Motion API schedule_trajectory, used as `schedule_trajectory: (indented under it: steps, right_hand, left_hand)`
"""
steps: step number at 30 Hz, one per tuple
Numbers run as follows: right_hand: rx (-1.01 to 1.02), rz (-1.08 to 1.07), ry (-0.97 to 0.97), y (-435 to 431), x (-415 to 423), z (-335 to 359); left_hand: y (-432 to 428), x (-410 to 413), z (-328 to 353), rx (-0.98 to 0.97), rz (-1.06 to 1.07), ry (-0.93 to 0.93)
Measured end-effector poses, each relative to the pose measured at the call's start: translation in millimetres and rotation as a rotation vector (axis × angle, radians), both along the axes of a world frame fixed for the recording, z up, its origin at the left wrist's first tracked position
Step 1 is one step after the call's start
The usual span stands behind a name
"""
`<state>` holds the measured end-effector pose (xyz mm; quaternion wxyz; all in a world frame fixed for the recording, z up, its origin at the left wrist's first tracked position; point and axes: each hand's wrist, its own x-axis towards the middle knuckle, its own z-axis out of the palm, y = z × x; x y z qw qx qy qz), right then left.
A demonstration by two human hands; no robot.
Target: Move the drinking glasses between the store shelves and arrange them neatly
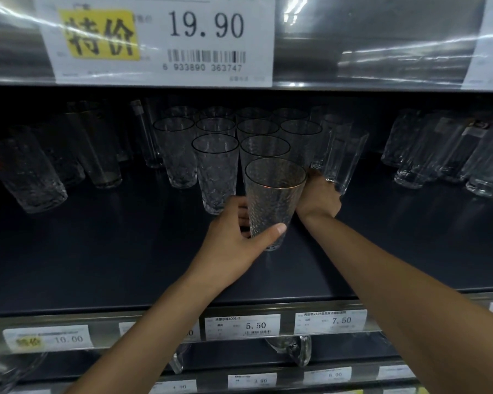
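Nearest, past the price tags on the shelf edge, the left hand grips the front glass low down, with the thumb across its near side and the fingers curled round the far side. The glass is at the head of a column on the dark shelf; whether its base touches I cannot tell. Just beside it, the right hand reaches behind that glass with its fingers hidden, so I cannot tell whether they grasp anything. To do this well, I judge the glass should go down straight, base flat, in line with the dimpled glass behind it, close but not knocking. Farther back, the rows of glasses give the spacing to copy. The tall plain glass just beside the right hand could be tipped by a careless move.
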<state>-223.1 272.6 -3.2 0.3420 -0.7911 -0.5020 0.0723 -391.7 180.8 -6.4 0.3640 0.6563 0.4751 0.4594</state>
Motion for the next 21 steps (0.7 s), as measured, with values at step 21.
schedule_trajectory:
  steps: [21]
  right_hand:
    - [-0.191,0.697,-0.389,-94,145,6]
  left_hand:
    - [-4,57,8,-0.041,-0.016,0.135]
